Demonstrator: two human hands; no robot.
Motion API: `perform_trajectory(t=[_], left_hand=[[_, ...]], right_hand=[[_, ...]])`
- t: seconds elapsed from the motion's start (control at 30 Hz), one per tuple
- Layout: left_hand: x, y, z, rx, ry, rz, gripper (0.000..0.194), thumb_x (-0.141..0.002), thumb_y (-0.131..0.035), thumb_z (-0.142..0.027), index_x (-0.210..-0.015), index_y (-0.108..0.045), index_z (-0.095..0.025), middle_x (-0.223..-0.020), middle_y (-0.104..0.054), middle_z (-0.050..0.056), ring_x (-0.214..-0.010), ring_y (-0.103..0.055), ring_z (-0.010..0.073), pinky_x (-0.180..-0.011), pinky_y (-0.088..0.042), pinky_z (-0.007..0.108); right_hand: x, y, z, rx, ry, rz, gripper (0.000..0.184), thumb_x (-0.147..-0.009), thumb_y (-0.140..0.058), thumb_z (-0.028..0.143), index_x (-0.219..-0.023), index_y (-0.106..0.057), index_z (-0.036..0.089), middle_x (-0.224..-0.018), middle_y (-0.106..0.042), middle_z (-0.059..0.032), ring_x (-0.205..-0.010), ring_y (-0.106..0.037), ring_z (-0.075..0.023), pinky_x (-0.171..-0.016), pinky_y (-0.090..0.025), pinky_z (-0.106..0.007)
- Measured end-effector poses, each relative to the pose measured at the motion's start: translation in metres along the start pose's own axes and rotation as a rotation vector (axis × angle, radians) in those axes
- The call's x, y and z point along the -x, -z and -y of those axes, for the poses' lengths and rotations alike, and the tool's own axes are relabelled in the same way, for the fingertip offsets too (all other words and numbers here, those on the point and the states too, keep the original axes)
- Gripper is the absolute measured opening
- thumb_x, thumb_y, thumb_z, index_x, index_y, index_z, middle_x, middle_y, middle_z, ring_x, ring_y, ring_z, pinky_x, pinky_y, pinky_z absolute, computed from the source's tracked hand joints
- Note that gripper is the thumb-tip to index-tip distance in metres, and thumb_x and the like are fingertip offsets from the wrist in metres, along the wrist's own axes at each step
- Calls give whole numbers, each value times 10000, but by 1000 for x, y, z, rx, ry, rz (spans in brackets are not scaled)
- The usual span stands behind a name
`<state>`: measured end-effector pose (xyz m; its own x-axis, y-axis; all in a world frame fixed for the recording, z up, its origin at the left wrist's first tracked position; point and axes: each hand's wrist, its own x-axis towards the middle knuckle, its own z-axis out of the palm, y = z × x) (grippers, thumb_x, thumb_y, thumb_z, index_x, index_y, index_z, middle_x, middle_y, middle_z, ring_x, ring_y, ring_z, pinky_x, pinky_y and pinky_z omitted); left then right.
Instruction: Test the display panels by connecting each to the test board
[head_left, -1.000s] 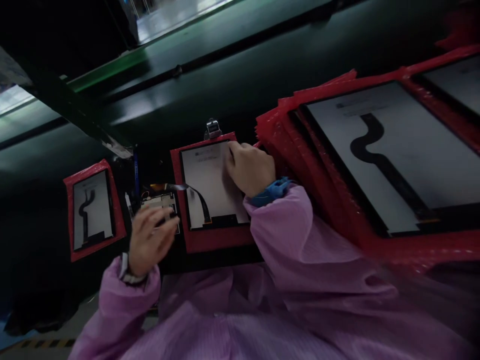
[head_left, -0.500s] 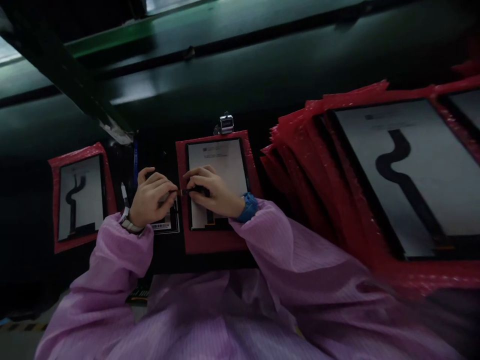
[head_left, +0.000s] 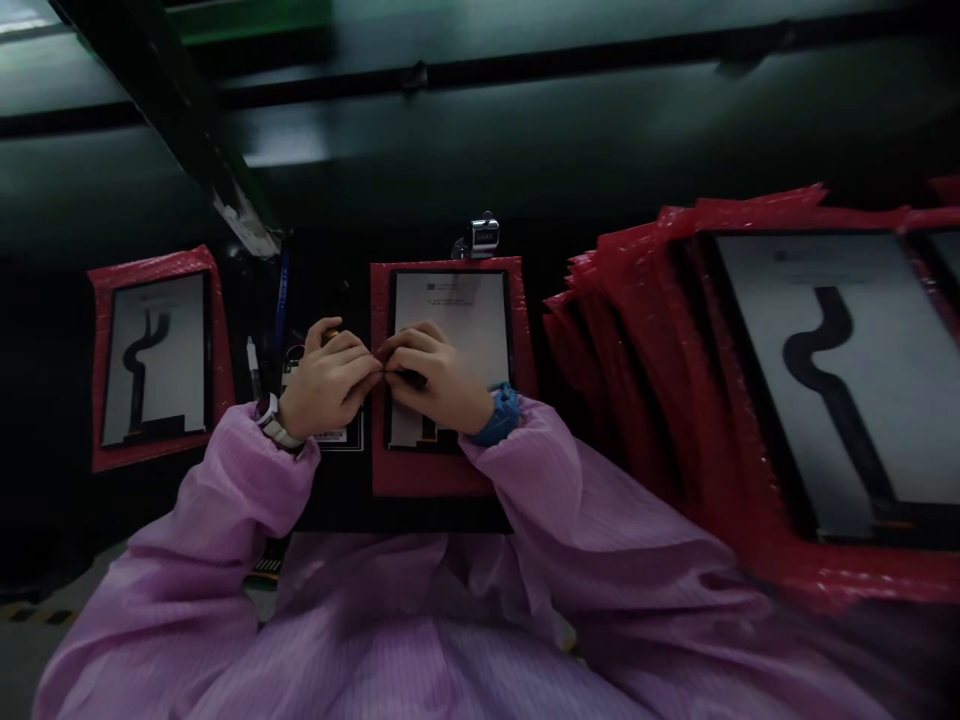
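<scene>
Fingertips (head_left: pixel 373 362) of the left hand (head_left: pixel 326 385) and the right hand (head_left: pixel 439 380) meet just above the middle of a pale display panel (head_left: pixel 457 320), both hands curled inward and clenched around a small dark strip (head_left: pixel 405 378), too small to tell exactly what it is. The strip sits between the two sets of fingers, over the lower part of the panel, whose face shows faint printed text near its top edge. Red bubble wrap (head_left: pixel 424 475) lies around and under this panel. A white-banded smartwatch (head_left: pixel 267 410) sits on the left wrist and a blue wrist strap (head_left: pixel 502 415) on the right, both at the cuffs of a pink cleanroom smock (head_left: pixel 225 510). Under the left hand lies a small labelled board (head_left: pixel 334 435), partly hidden. Beside it stand a white marker pen (head_left: pixel 252 365) and a blue strap (head_left: pixel 283 300). A metal tally counter (head_left: pixel 480 238) sits just past the panel's far edge. To the left, a second panel (head_left: pixel 154 340) with a black flex cable (head_left: pixel 139 375) rests on red wrap, and a stack of wrapped panels (head_left: pixel 847 400) lies to the right.
</scene>
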<state>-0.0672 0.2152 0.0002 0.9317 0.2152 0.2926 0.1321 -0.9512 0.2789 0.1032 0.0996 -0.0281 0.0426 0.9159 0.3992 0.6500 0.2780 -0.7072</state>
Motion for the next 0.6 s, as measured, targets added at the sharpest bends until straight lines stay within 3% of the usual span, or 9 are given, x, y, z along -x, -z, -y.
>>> perform_trajectory(t=[0.23,0.3,0.37,0.43,0.5,0.6], left_hand=[[-1,-3,0,42,-5,-141,247,-1004,-494,-285,-854,-679,-223,-790,-694,-19,-861,-640,161,-1138,-364,466],[0,0,1,18,89,-330,251,-1014,-480,-303,-887,-678,-216,-881,-711,14,-944,-650,183,-1130,-371,483],[2,3,3,-75,244,-610,276,-1018,-477,-372,-1081,-671,-186,-1146,-691,88,-1180,-599,249,-1148,-336,551],[5,5,2,-178,400,-773,494,-1017,-468,-488,-1370,-536,-150,-1448,-521,132,-1455,-367,327,-1183,-247,628],[8,5,-3,-208,435,-763,662,-997,-487,-553,-1520,-361,-166,-1609,-327,112,-1565,-115,356,-1220,-143,656],[11,-3,-25,-138,231,-586,676,-959,-586,-482,-1534,-340,-227,-1656,-261,109,-1581,-100,353,-1258,-146,631]], right_hand=[[-3,10,-5,-107,14,4,168,-949,-559,275,-806,-631,226,-1063,-733,-55,-1038,-596,-217,-985,-472,-421],[-5,19,-12,-208,-31,-22,168,-958,-553,292,-831,-639,223,-1054,-733,-46,-1021,-628,-202,-982,-477,-405],[-6,30,-26,-271,-139,-118,199,-975,-512,304,-860,-651,221,-1014,-730,-44,-976,-654,-196,-929,-501,-387],[-6,39,-46,-190,-279,-274,246,-989,-466,314,-878,-664,218,-954,-720,-48,-928,-660,-205,-886,-511,-390],[-6,46,-68,22,-390,-414,238,-977,-473,300,-916,-686,213,-983,-715,-67,-985,-646,-236,-944,-494,-430],[-9,50,-94,297,-503,-472,262,-927,-514,222,-1113,-687,161,-1247,-659,-134,-1247,-538,-303,-1110,-402,-500]])
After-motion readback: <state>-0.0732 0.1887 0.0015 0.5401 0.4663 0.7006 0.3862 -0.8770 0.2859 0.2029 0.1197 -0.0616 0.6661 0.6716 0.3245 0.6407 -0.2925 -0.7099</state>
